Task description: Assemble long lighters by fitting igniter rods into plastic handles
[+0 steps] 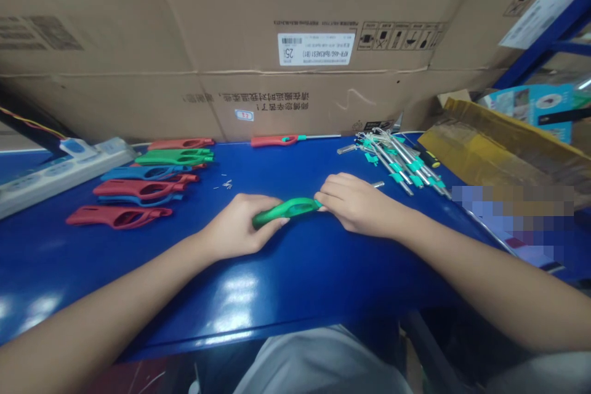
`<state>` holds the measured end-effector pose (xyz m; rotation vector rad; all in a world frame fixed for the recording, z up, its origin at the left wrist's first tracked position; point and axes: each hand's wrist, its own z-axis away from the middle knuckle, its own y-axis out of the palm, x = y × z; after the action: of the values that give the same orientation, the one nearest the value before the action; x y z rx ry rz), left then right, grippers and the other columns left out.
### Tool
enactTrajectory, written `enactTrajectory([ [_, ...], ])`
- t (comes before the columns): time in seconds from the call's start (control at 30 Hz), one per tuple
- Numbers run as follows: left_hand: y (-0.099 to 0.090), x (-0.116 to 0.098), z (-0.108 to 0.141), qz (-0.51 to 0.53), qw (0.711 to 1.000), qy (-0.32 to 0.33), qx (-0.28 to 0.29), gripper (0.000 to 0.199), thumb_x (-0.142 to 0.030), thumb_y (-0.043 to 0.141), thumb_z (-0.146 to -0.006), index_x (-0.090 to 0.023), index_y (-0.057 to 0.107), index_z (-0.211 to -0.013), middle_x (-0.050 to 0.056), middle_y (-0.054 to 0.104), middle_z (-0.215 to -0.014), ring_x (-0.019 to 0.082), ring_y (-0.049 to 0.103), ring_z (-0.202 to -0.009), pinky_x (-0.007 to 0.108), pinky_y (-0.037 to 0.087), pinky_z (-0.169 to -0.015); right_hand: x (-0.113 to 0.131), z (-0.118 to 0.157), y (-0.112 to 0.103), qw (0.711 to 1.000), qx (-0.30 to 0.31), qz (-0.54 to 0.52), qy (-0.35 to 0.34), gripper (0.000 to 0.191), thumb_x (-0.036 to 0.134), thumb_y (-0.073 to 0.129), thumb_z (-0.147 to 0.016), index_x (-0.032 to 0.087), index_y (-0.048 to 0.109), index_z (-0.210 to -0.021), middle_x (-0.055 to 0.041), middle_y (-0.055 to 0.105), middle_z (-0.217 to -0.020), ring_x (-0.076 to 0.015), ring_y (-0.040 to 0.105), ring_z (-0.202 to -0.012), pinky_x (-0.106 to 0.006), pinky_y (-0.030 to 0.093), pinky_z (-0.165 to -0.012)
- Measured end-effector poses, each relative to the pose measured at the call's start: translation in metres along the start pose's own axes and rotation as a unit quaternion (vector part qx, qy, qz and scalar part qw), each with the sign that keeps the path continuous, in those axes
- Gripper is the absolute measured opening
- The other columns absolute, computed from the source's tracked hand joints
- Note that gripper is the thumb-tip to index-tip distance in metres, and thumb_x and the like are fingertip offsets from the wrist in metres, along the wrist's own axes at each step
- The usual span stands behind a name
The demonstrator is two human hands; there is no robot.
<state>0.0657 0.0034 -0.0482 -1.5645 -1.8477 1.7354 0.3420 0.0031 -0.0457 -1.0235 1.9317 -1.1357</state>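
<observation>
A green plastic lighter handle (295, 206) is held above the middle of the blue table. My left hand (244, 225) wraps round its wide left end, thumb along the near side. At the narrow right end, my right hand (348, 203) pinches the tip, where a bit of teal shows; a short clear or metal piece sticks out beyond that hand. Several red, green and blue handles (132, 217) lie stacked at the left. Behind my hands lies a red lighter (274, 141) with a metal rod. A pile of metal rods with teal parts (406, 163) lies at the right.
A large cardboard box (152, 43) stands along the back of the blue table (194, 295). A white power strip (60, 172) is at the far left. Tiny pins (226, 184) lie behind my left hand. Packaging with yellow tape (512, 148) and a blurred-out item are at the right.
</observation>
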Motion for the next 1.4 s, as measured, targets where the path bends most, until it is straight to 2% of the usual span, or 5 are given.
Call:
enactTrajectory([
  [0.17,-0.0006,-0.0040,0.0009,-0.014,1.000,0.008,-0.006,0.021,-0.028,0.059,-0.096,-0.013,0.072,-0.092,0.003,0.070,-0.077,0.013,0.059,-0.066,0.023,0.044,-0.066,0.0014,-0.0006,0.0015,1.000,-0.011,-0.001,0.006,0.022,0.011,0.047,-0.099,0.005,0.068,-0.100,-0.0122,0.065,-0.083,-0.0228,0.051,-0.081,-0.036,0.045,-0.075],
  [0.47,-0.0055,-0.0077,-0.0079,0.207,0.961,-0.171,0.058,0.027,-0.036,0.065,-0.089,-0.014,0.072,-0.075,0.002,0.072,-0.069,0.014,0.063,-0.065,0.023,0.047,-0.064,0.0016,-0.0011,-0.0026,1.000,-0.020,-0.002,-0.012,0.028,0.011,0.036,-0.104,0.009,0.064,-0.103,-0.0133,0.065,-0.087,-0.0234,0.051,-0.086,-0.039,0.048,-0.080],
  [1.03,-0.0033,-0.0041,-0.0024,0.049,0.995,-0.075,0.048,0.028,-0.037,0.060,-0.095,-0.014,0.072,-0.085,-0.004,0.057,-0.061,0.010,0.046,-0.054,0.022,0.035,-0.051,0.0056,0.0002,-0.0007,0.999,0.016,-0.029,0.005,0.024,0.010,0.043,-0.100,0.006,0.066,-0.103,-0.0133,0.063,-0.086,-0.0229,0.049,-0.084,-0.037,0.044,-0.079],
  [1.2,-0.0028,-0.0015,-0.0042,-0.034,0.998,-0.016,0.054,0.025,-0.030,0.055,-0.098,-0.018,0.071,-0.112,0.004,0.073,-0.096,0.017,0.067,-0.083,0.026,0.050,-0.076,0.0004,-0.0007,0.0039,0.996,0.034,-0.070,0.041,0.023,0.026,0.051,-0.102,0.012,0.069,-0.100,-0.0102,0.068,-0.085,-0.0223,0.055,-0.083,-0.036,0.043,-0.078],
  [1.4,-0.0054,-0.0085,-0.0041,-0.149,0.988,-0.014,0.028,0.039,-0.042,0.051,-0.101,-0.021,0.063,-0.131,0.008,0.069,-0.114,0.024,0.067,-0.101,0.032,0.053,-0.082,-0.0035,-0.0017,-0.0050,0.980,0.084,-0.097,0.154,0.014,0.028,0.058,-0.098,0.018,0.068,-0.099,-0.0053,0.067,-0.091,-0.0189,0.060,-0.079,-0.030,0.040,-0.070],
])
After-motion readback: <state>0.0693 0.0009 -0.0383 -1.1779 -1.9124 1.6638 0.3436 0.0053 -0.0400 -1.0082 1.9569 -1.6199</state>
